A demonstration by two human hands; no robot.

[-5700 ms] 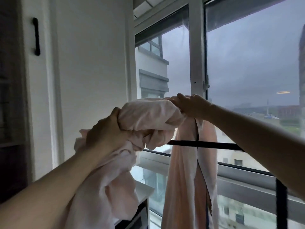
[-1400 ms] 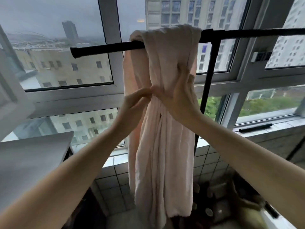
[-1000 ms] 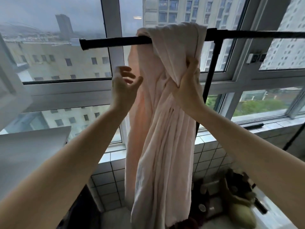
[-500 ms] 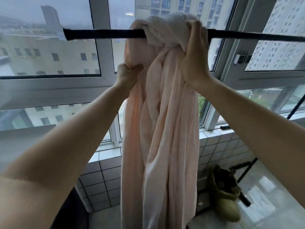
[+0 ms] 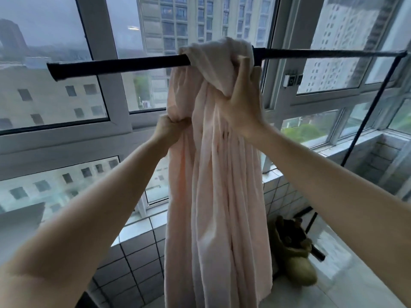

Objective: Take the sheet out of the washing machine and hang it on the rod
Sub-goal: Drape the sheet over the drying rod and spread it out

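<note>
Far over at nine o'clock, the black rod (image 5: 120,65) starts with its free end in front of the big window (image 5: 55,90). It runs flat across the room toward three o'clock.

Next comes the person's left hand (image 5: 169,127). It is curled into a fist, squeezed tight on a fold of the pink sheet (image 5: 213,185), on the sheet's left edge at about nine o'clock from its middle. This hand is well below the rod.

In the middle hangs the sheet itself. It is draped over the rod at twelve o'clock and bunched up there in a thick lump. From the rod it falls straight down in long folds toward six o'clock, almost to the tiled floor (image 5: 355,274).

The right hand (image 5: 242,103) is higher, just under the rod. Its fingers are pressed into the bunched cloth and it seems to pinch a fold with the thumb, though the thumb is partly hidden.

Down at about four o'clock, a yellowish thing (image 5: 295,263) sits on the floor by the black stand leg (image 5: 315,252). It is too blurry to tell what it is.
</note>
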